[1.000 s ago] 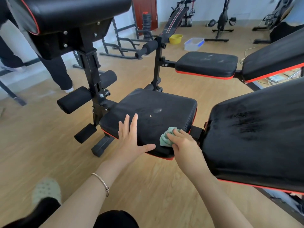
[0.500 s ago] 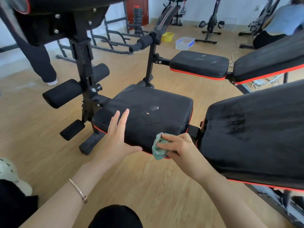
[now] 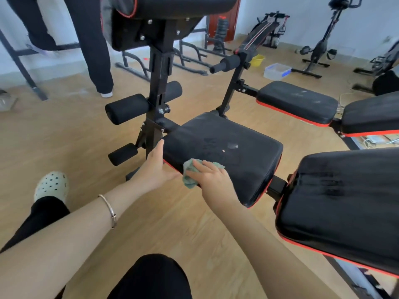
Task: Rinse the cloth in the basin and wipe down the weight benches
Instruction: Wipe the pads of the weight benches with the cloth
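A black seat pad point(image 3: 228, 145) with red trim belongs to the weight bench in front of me; a small pale speck and a smear sit near its middle. My right hand point(image 3: 210, 176) presses a crumpled green cloth point(image 3: 189, 175) onto the pad's near left corner. My left hand point(image 3: 154, 169) rests against the pad's left edge with straight fingers, thumb beside the cloth. The bench's black backrest point(image 3: 345, 208) shows streaks at the right. Far back on the floor stand a yellow basin point(image 3: 258, 60) and a clear plastic tub point(image 3: 276, 71).
A second bench point(image 3: 298, 102) stands behind the first. Foam leg rollers point(image 3: 127, 108) and an upright post rise at the seat's left. A person's dark trouser legs point(image 3: 95, 44) stand at the back left. Exercise bikes point(image 3: 319, 48) line the far wall. My shoe point(image 3: 51, 184) is on the wooden floor.
My right hand has slid the cloth leftward along the seat's near edge to its left corner. My left hand has dropped from flat on the pad to its left side.
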